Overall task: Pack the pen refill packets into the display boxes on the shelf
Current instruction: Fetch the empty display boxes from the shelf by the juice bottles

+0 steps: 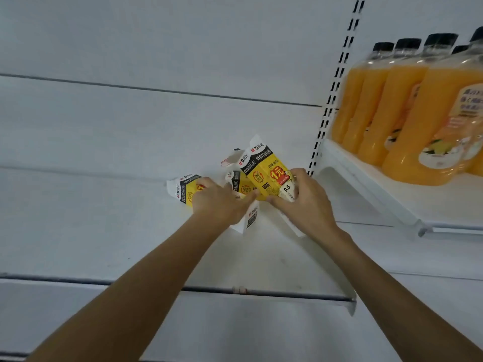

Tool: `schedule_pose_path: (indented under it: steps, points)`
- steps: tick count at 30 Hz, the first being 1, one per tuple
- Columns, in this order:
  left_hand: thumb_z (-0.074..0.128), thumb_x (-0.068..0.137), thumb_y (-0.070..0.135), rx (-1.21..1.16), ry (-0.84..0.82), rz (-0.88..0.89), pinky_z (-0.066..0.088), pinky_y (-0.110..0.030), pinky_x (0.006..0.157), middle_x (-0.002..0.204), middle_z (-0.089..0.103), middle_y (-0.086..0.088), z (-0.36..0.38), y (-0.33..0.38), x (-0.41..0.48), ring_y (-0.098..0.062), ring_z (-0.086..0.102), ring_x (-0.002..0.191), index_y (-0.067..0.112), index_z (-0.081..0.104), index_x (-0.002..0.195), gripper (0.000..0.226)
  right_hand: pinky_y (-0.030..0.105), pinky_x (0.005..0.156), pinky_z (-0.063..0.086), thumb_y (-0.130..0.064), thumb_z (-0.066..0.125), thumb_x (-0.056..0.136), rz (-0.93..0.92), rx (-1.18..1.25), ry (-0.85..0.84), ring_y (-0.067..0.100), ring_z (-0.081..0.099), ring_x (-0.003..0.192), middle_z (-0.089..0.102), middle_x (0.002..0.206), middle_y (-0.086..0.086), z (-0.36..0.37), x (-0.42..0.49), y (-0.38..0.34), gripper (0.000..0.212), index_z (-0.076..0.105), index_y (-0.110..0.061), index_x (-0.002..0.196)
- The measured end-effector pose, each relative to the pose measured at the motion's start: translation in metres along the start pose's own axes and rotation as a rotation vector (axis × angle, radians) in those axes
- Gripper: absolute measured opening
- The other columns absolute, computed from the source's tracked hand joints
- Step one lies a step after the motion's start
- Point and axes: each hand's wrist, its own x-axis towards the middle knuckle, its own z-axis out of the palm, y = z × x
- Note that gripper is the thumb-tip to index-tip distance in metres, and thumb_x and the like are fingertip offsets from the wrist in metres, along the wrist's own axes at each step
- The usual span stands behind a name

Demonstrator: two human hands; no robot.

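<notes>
Yellow, black and white pen refill display boxes stand close together on the white shelf [130, 226]. My right hand [305, 202] grips the lower end of the tallest yellow box [266, 171], which tilts to the left. My left hand [222, 202] holds the base of a smaller box [241, 185] just left of it, fingers curled toward the right hand. A third box [184, 189] lies behind my left hand, partly hidden. A white flap [251, 218] hangs below the hands. No separate refill packets can be made out.
Several bottles of orange drink [407, 105] with black caps stand on a raised shelf [379, 194] at the right. A slotted upright post [332, 100] divides the two bays. The shelf's front edge [261, 293] runs below my forearms.
</notes>
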Motion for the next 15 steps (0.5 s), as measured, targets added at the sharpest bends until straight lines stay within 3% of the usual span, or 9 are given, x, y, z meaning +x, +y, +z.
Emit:
schedule_pose_path:
  steps: [3,7,9,11,13,15]
  points:
    - [0.032,0.078,0.076,-0.073,-0.073,-0.031,0.04,-0.037,0.085,0.14,0.022,-0.023,-0.005,-0.001,0.002,-0.038,0.043,0.118,0.017,0.036,0.136,0.082,0.03,0.062,0.039,-0.049,0.07,0.073,-0.003,-0.033,-0.008,0.017,0.051,0.085,0.058,0.096,-0.002,0.0,0.001,0.002,0.051,0.048,-0.02,0.109]
    - [0.057,0.08,0.042,-0.263,-0.135,0.021,0.042,-0.036,0.085,0.138,0.018,-0.017,-0.015,-0.029,-0.013,-0.035,0.05,0.106,0.02,0.035,0.132,0.06,0.031,0.063,0.041,-0.048,0.07,0.074,-0.018,-0.02,-0.047,0.017,0.054,0.085,0.059,0.096,-0.002,-0.002,0.002,0.003,0.05,0.048,-0.02,0.11]
    - [0.066,0.076,0.029,-0.399,-0.09,0.04,0.044,-0.035,0.082,0.139,0.01,-0.017,-0.017,-0.042,-0.026,-0.034,0.053,0.092,0.027,0.019,0.139,0.078,0.034,0.066,0.046,-0.052,0.067,0.076,-0.018,0.013,-0.088,0.019,0.058,0.086,0.062,0.096,-0.001,0.003,0.003,-0.002,0.048,0.047,-0.021,0.108]
    - [0.071,0.074,0.027,-0.466,-0.021,-0.02,0.041,-0.032,0.076,0.138,0.018,-0.019,-0.017,-0.059,-0.037,-0.033,0.052,0.092,0.025,0.002,0.143,0.098,0.035,0.068,0.046,-0.056,0.059,0.08,-0.026,0.035,-0.134,0.019,0.058,0.087,0.062,0.095,-0.002,0.009,0.004,-0.011,0.046,0.046,-0.021,0.106]
    - [0.071,0.073,0.032,-0.492,0.02,-0.134,0.039,-0.028,0.07,0.126,0.041,-0.017,-0.016,-0.082,-0.048,-0.025,0.05,0.09,0.013,0.015,0.139,0.089,0.033,0.066,0.042,-0.058,0.053,0.082,-0.075,0.034,-0.165,0.018,0.056,0.085,0.06,0.094,-0.003,0.016,0.005,-0.025,0.045,0.047,-0.021,0.106]
    - [0.072,0.07,0.036,-0.493,0.082,-0.204,0.04,-0.027,0.062,0.107,0.055,-0.009,-0.017,-0.111,-0.062,-0.017,0.05,0.08,0.008,0.039,0.118,0.064,0.031,0.061,0.036,-0.057,0.054,0.083,-0.161,0.038,-0.184,0.016,0.054,0.081,0.057,0.086,-0.006,0.026,0.006,-0.044,0.046,0.048,-0.02,0.109]
